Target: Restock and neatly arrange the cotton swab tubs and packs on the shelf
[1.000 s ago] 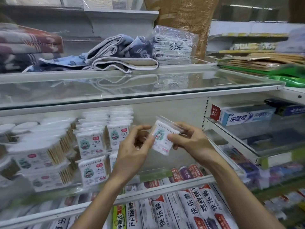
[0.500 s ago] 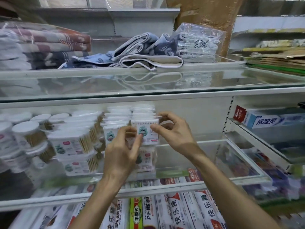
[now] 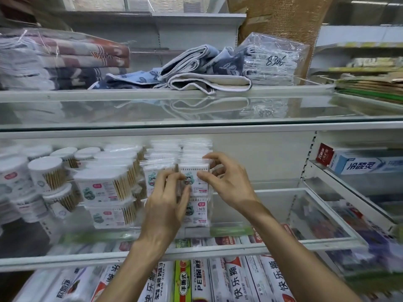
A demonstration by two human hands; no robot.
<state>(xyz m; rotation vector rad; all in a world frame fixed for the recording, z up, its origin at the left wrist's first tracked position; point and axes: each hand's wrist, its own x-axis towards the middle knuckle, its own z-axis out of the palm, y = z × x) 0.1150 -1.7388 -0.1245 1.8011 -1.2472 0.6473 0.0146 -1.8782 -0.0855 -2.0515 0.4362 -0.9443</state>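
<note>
A small clear cotton swab pack [image 3: 193,177] with a cartoon label stands at the front of the upper row of packs [image 3: 181,149] on the glass shelf [image 3: 272,234]. My right hand [image 3: 226,179] pinches its right edge and top. My left hand [image 3: 168,199] rests its fingers on the pack's left side and front, covering part of the neighbouring pack [image 3: 152,173]. A lower pack [image 3: 198,212] shows beneath. Square cotton swab tubs [image 3: 102,188] are stacked to the left, and round tubs [image 3: 46,171] stand further left.
Folded towels [image 3: 196,70] and a bagged bundle [image 3: 270,59] lie on the shelf above. Toothpaste boxes [image 3: 359,164] sit on the right-hand shelf. Plastic wrap boxes [image 3: 235,280] fill the shelf below. The glass shelf right of the packs is bare.
Both hands carried the cotton swab pack left and back onto the stack of packs. The view shifted left with them, and the pack now stands in line with the row.
</note>
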